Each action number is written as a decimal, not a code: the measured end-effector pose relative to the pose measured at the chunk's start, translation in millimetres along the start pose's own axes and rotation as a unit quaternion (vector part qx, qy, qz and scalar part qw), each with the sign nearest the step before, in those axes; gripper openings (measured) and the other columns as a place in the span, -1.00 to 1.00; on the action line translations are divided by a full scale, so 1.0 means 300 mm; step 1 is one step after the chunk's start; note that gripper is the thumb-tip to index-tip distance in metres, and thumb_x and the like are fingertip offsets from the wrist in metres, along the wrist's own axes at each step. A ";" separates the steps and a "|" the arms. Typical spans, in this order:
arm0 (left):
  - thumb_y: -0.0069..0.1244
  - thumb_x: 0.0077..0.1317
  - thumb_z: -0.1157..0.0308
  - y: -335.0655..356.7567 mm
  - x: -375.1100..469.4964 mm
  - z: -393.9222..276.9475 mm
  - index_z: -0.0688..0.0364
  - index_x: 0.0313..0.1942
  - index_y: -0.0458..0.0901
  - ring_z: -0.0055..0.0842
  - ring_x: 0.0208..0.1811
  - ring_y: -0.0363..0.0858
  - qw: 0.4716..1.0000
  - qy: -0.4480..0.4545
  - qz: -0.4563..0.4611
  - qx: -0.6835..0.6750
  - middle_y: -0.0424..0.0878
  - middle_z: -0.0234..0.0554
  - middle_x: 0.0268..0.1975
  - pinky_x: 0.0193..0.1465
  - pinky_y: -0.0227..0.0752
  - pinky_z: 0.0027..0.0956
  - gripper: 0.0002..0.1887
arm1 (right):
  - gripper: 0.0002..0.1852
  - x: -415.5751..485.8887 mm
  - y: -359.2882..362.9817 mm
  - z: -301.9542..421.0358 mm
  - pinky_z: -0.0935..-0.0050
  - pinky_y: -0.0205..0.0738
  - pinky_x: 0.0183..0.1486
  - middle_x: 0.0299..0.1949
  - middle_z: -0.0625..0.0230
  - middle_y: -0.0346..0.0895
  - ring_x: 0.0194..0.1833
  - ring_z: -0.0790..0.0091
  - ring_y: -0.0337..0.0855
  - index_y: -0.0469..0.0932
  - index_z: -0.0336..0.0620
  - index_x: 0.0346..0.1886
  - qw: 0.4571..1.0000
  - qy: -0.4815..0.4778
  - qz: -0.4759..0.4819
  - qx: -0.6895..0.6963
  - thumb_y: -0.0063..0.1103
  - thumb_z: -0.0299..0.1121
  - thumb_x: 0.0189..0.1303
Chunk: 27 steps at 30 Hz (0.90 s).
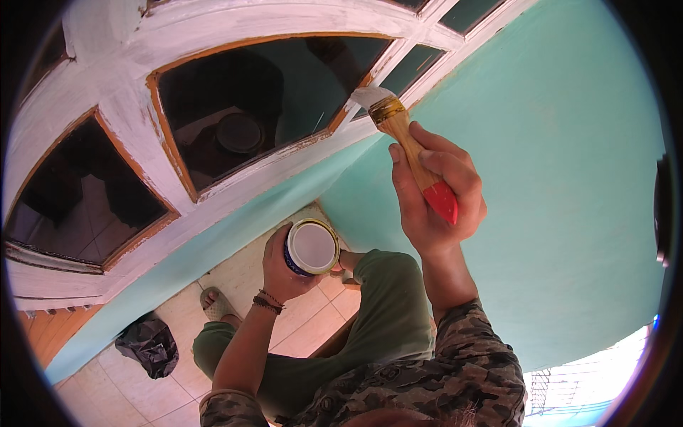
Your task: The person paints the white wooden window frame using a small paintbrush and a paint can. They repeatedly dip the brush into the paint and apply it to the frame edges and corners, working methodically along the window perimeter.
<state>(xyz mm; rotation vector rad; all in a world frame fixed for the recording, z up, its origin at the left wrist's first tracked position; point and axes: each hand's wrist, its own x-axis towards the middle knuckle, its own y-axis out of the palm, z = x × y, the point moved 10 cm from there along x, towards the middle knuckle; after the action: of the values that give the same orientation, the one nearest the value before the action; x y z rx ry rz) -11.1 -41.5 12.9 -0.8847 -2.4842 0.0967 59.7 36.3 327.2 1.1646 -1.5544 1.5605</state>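
My right hand point(440, 187) grips the wooden handle of a flat paintbrush point(403, 128) whose butt end is red. Its bristles, coated in white paint, are at a narrow bar of the window frame point(125, 120); whether they touch it I cannot tell. In my left hand point(283, 272) is an open paint tin point(315, 248) with pale paint inside, held in front of my knees. White paint covers most of the frame, streaky in places, while orange-brown wood shows along the edges of the glass panes point(229, 112).
Turquoise wall point(533, 176) rises close on my right and continues below the window. A crumpled black plastic bag point(148, 347) lies on the tiled floor point(128, 381) at lower left. My slippered foot point(217, 305) rests near the wall. A dark object point(662, 211) shows at the right rim.
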 end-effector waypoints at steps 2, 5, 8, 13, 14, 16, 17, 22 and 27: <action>0.57 -0.24 0.12 -0.002 -0.004 0.007 0.32 0.33 0.33 -0.05 0.19 0.60 1.000 -0.010 -0.003 -0.023 0.59 0.08 0.17 0.24 0.50 -0.07 0.11 | -0.55 0.001 -0.001 0.006 0.37 0.71 -0.23 -0.12 -0.03 0.70 -0.22 0.14 0.78 0.49 -0.26 -0.13 1.000 -0.002 -0.004 -0.005 0.57 -0.69 -0.04; 0.55 -0.23 0.13 -0.004 0.000 -0.001 0.31 0.33 0.35 0.00 0.19 0.58 0.999 -0.014 -0.004 -0.029 0.59 0.08 0.17 0.24 0.49 -0.03 0.09 | -0.56 0.007 -0.005 0.007 0.36 0.71 -0.23 -0.12 -0.03 0.69 -0.22 0.14 0.78 0.50 -0.27 -0.14 1.000 -0.006 -0.010 -0.004 0.58 -0.69 -0.04; 0.58 -0.25 0.10 -0.005 0.001 -0.003 0.34 0.32 0.34 -0.08 0.19 0.63 1.000 -0.003 -0.004 -0.011 0.60 0.08 0.17 0.24 0.51 -0.10 0.12 | -0.56 0.008 -0.009 0.012 0.35 0.71 -0.22 -0.12 -0.03 0.69 -0.22 0.13 0.78 0.50 -0.28 -0.15 1.000 -0.010 -0.014 -0.006 0.58 -0.70 -0.05; 0.59 -0.26 0.09 -0.010 0.003 -0.010 0.36 0.33 0.33 -0.12 0.18 0.66 1.000 0.008 -0.010 -0.003 0.61 0.08 0.17 0.24 0.53 -0.14 0.15 | -0.56 0.016 -0.012 0.020 0.34 0.72 -0.21 -0.12 -0.03 0.69 -0.21 0.13 0.78 0.51 -0.29 -0.14 0.999 -0.022 -0.022 -0.011 0.57 -0.71 -0.06; 0.59 -0.27 0.10 -0.010 0.003 -0.009 0.36 0.33 0.33 -0.12 0.18 0.66 1.000 0.010 -0.010 -0.001 0.61 0.08 0.16 0.24 0.53 -0.14 0.15 | -0.56 0.021 -0.013 0.023 0.34 0.72 -0.21 -0.12 -0.03 0.69 -0.21 0.12 0.78 0.52 -0.29 -0.14 0.999 -0.025 -0.024 -0.012 0.57 -0.72 -0.07; 0.58 -0.25 0.10 -0.008 -0.001 -0.006 0.34 0.33 0.33 -0.08 0.18 0.63 1.000 0.004 -0.007 -0.011 0.60 0.08 0.17 0.25 0.51 -0.10 0.13 | -0.57 0.021 -0.018 0.026 0.33 0.72 -0.21 -0.11 -0.03 0.69 -0.21 0.12 0.78 0.52 -0.29 -0.15 0.999 -0.026 -0.028 -0.014 0.57 -0.72 -0.07; 0.57 -0.24 0.10 -0.005 -0.004 -0.003 0.33 0.34 0.33 -0.04 0.19 0.60 1.000 -0.003 -0.006 -0.023 0.59 0.09 0.18 0.25 0.49 -0.06 0.12 | -0.57 0.020 -0.019 0.025 0.33 0.73 -0.20 -0.11 -0.03 0.69 -0.21 0.12 0.78 0.52 -0.29 -0.15 0.999 -0.025 -0.030 -0.013 0.57 -0.72 -0.07; 0.57 -0.24 0.13 -0.005 -0.008 0.003 0.32 0.34 0.33 -0.03 0.19 0.60 1.000 -0.011 -0.001 -0.021 0.59 0.09 0.18 0.25 0.49 -0.06 0.12 | -0.58 0.030 -0.023 0.032 0.31 0.73 -0.19 -0.08 -0.06 0.69 -0.20 0.12 0.78 0.53 -0.30 -0.16 0.999 -0.033 -0.035 -0.019 0.56 -0.74 -0.06; 0.59 -0.27 0.14 -0.010 -0.008 -0.007 0.35 0.33 0.32 -0.12 0.18 0.65 1.000 0.005 -0.007 0.004 0.61 0.08 0.17 0.24 0.53 -0.13 0.15 | -0.59 0.039 -0.029 0.030 0.29 0.74 -0.16 -0.06 -0.09 0.68 -0.17 0.11 0.78 0.53 -0.31 -0.15 0.999 -0.031 -0.037 -0.014 0.54 -0.76 -0.05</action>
<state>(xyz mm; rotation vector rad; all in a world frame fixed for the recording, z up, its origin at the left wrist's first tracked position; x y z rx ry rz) -10.4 -45.6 14.5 -0.8625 -2.4789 0.0966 64.1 26.5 340.7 1.2508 -1.5493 1.4642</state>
